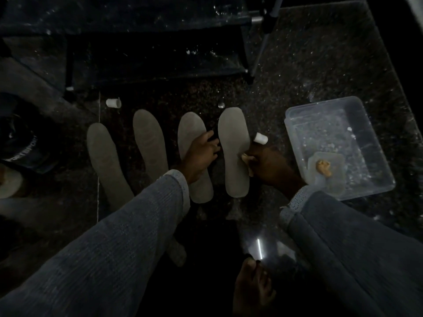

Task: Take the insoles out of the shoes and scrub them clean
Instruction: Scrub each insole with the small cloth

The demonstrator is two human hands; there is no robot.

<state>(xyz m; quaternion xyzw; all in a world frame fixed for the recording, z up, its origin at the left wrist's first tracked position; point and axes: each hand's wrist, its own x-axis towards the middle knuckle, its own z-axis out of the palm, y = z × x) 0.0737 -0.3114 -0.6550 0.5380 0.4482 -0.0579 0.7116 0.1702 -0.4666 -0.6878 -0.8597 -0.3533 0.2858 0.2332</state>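
right hand [266, 164] grip unclear (dim), insole [233, 143] half-hidden

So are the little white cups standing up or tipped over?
Tipped over. The white cup by the rack and the white cup beside the rightmost insole both lie on their sides on the floor.
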